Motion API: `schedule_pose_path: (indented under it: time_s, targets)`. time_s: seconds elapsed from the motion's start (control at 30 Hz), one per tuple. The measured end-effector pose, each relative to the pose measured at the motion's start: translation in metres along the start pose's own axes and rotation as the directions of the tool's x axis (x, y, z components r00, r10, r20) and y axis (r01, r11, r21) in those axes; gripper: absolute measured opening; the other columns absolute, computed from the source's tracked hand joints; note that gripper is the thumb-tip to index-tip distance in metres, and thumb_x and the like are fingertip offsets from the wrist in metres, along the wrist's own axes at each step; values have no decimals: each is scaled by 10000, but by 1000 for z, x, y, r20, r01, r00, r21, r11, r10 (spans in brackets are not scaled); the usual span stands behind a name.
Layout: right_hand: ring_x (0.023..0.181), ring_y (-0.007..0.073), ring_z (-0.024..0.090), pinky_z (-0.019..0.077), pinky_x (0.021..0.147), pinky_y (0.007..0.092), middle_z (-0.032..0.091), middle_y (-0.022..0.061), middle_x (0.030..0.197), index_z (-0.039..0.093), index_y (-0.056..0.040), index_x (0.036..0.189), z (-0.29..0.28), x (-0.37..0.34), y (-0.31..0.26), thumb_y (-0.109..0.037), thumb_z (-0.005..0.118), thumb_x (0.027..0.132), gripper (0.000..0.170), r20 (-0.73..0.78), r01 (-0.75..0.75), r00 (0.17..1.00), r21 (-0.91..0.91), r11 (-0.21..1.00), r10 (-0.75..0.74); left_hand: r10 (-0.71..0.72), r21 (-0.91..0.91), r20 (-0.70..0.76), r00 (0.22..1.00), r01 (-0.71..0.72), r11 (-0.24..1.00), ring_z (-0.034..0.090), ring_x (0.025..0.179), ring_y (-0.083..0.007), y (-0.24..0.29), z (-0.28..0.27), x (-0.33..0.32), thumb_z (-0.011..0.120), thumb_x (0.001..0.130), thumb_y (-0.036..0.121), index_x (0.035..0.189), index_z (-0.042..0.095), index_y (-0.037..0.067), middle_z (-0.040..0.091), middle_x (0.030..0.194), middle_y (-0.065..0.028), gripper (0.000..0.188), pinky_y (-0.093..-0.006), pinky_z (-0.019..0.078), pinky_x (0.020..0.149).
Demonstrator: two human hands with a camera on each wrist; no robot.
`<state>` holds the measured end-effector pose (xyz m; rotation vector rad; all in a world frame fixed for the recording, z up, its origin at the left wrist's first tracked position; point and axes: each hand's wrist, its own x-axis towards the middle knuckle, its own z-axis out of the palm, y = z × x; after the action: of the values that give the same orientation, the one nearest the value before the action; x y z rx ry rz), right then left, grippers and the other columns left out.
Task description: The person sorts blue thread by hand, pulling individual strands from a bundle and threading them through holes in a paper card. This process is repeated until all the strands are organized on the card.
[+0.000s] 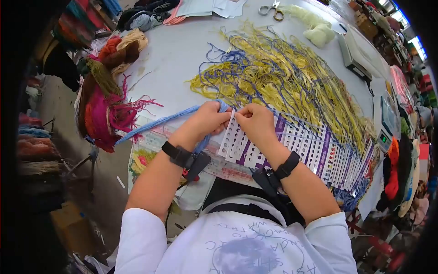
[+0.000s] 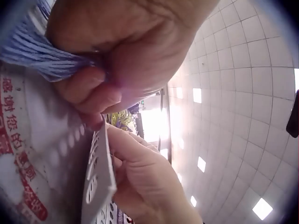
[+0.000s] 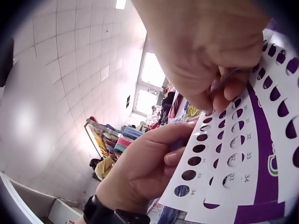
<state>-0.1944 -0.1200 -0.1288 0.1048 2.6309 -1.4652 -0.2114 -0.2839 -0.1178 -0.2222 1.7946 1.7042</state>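
My left hand (image 1: 211, 119) grips a skein of light blue embroidery thread (image 1: 159, 122), which trails off to the left; the left wrist view shows its strands (image 2: 42, 53) bunched under the fingers. Its fingertips lie right at the edge of the front white card with punched, numbered holes (image 3: 194, 161). With fingertips together, my right hand (image 1: 258, 123) pinches a thin bluish strand (image 3: 229, 77) at the upper edge of that card. Behind it, a long row of punched white and purple cards (image 1: 296, 141) lies overlapped, running to the right.
Yellow and blue threads (image 1: 273, 73) spread across the table (image 1: 169, 59) beyond the cards. Scissors (image 1: 272, 9) lie at the back, near pale yellow yarn (image 1: 317, 32). Magenta and brown skeins (image 1: 102, 105) hang over the left edge. Scales (image 1: 356, 55) stand at the right.
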Motion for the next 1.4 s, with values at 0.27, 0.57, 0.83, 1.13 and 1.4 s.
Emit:
schedule_pose_path:
  time_s: [0.27,0.57,0.83,1.13,1.4]
  targets:
    - [718,303,598,482,634,370,591,124,782,668,-32,832,0,-21,14,-89,634,763,96,-52,429,900,-58,901,-432,46,8,-64,997,-46,999,425,443,-49,-4,4,6,621,811,129,838,578,22,526,626,0,119,-190,294,391]
    - [768,263,579,472,691,366,571,78,821,678,-76,883,-34,-11,3,-169,647,760,158,106,384,917,-503,775,-385,186,-555,-212,960,-274,785,608,792,-198,3,-45,-19,534,859,153,878,555,60,604,787,-61,98,-291,480,703]
    - [772,309,556,453,707,388,566,104,807,598,-62,767,-34,2,-4,-125,579,776,67,54,626,684,-555,548,-727,275,-405,18,961,-245,881,643,745,-161,23,-8,-23,552,858,82,947,490,52,630,985,-104,112,-226,485,600]
    - [875,371,543,446,740,436,548,168,900,513,-29,926,-27,8,27,-25,530,777,151,90,512,857,-263,818,-507,313,10,-103,944,-314,949,456,527,-47,23,-51,-3,617,860,166,818,516,123,475,637,54,117,-192,376,477]
    - [858,345,548,453,752,411,533,159,910,542,-32,1011,-27,5,30,-15,514,806,208,108,521,850,-306,797,-515,349,261,-695,629,-232,937,475,511,-88,104,-230,-35,513,866,120,958,530,64,536,734,-22,109,-205,367,410]
